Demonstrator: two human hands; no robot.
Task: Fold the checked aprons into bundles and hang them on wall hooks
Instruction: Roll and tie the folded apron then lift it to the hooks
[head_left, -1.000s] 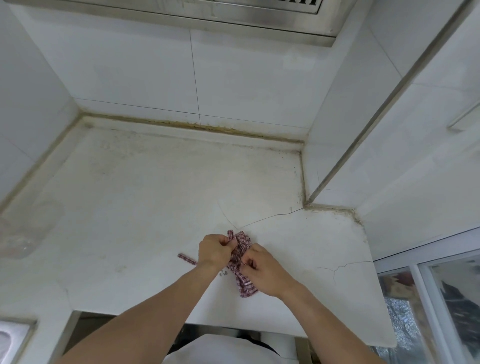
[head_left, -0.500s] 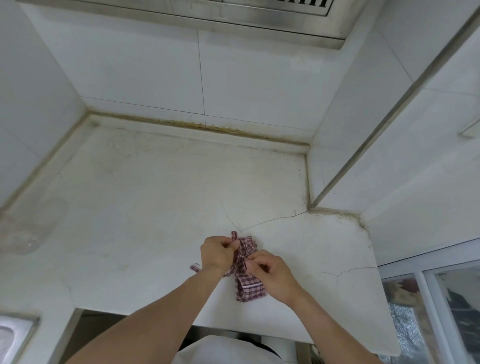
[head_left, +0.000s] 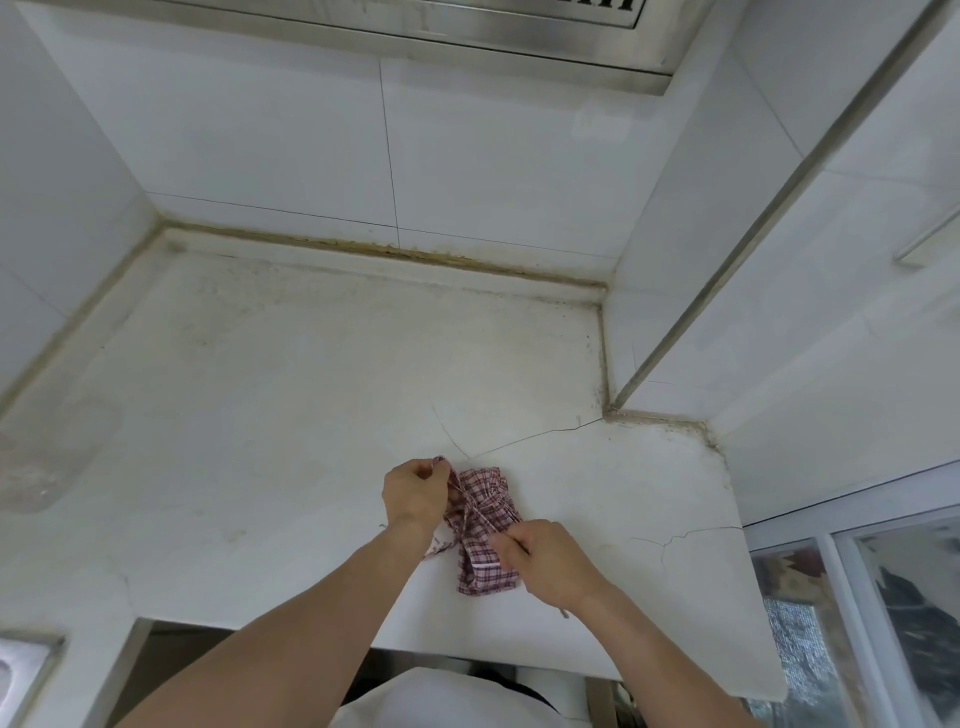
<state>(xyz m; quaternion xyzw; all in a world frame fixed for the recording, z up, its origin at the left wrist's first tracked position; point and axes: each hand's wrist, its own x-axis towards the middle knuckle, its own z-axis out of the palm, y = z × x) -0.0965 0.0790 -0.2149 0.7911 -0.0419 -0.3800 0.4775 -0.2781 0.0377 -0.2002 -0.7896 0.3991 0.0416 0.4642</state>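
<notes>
The checked apron (head_left: 485, 525) is already folded into a small bundle on the counter (head_left: 291, 395), near its front edge. Tying looks nearly finished; hanging is not yet done, and no hooks are visible. The right hand (head_left: 548, 561) pinches one strap, and the left hand (head_left: 415, 491) pinches the other, each grip clamped.

Two bare forearms, no sleeves, watch or rings visible; a white garment (head_left: 447, 699) covers the torso at the bottom edge

sink (head_left: 21, 670) cut by left edge; apron (head_left: 485, 530) partly under hands
</notes>
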